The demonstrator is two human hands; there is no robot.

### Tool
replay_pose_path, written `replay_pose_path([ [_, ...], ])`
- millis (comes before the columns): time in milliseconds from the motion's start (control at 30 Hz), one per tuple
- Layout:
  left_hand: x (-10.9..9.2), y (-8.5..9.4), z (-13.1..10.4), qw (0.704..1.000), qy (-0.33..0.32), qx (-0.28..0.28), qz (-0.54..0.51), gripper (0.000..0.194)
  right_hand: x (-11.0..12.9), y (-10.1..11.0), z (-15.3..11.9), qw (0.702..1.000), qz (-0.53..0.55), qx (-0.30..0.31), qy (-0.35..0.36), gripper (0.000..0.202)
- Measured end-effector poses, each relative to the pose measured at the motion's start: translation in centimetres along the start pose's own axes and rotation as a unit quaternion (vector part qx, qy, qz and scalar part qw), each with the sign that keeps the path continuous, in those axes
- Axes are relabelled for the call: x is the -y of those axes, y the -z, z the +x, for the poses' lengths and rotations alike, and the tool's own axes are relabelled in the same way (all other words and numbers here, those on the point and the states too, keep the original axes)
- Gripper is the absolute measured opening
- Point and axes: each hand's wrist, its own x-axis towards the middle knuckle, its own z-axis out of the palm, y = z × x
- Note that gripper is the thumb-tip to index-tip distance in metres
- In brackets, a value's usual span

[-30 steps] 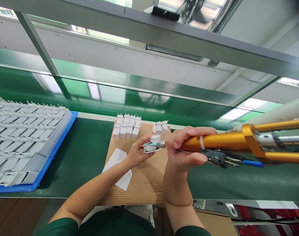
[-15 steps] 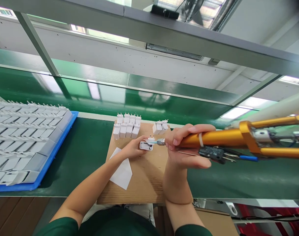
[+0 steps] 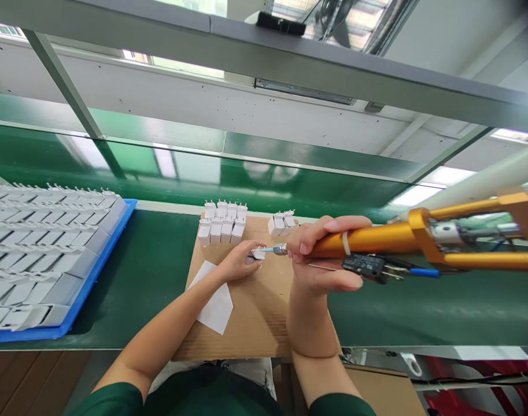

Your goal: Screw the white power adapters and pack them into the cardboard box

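Observation:
Over the cardboard sheet [image 3: 264, 318], my left hand [image 3: 237, 264] is closed around a small white plug charger housing [image 3: 258, 253], most of it covered by the fingers. My right hand [image 3: 309, 257] grips an orange pen-shaped power tool [image 3: 372, 242] with a black microswitch [image 3: 364, 267] under its barrel. The tool's thin pale-blue tip points left and meets the housing; I cannot make out the exact contact spot. Beneath my left wrist lies a folded white paper [image 3: 218, 307].
Several white plug chargers [image 3: 222, 230] stand in rows at the sheet's back left, and a smaller group [image 3: 281, 224] at its back right. At far left, a blue tray [image 3: 96, 274] holds many more. A metal rail [image 3: 229, 34] crosses overhead; the green bench [image 3: 155, 260] extends sideways.
My left hand has turned the housing, so its open inside no longer faces me. The tool and my right hand have shifted slightly left, with the tip still at the housing.

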Motion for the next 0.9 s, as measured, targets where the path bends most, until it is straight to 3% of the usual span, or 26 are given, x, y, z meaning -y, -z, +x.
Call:
replay_pose_path([
  [300,-1.0,-0.5,0.3,0.998,0.051,0.005,0.026,0.05,0.0,0.1,-0.1,1.0,-0.019,-0.006,-0.008,0.051],
  [533,-0.8,0.7,-0.1,0.994,-0.011,0.047,0.099,0.059,0.1,0.0,0.1,0.999,-0.037,-0.004,-0.006,0.049],
  [733,-0.4,2.3,-0.3,0.994,-0.058,0.072,0.065,0.035,0.1,0.3,-0.1,0.999,-0.033,-0.001,-0.009,0.049],
  [900,-0.6,2.7,-0.2,0.995,-0.04,0.08,0.038,0.031,0.1,0.4,-0.3,0.999,-0.027,0.005,-0.022,0.05],
])
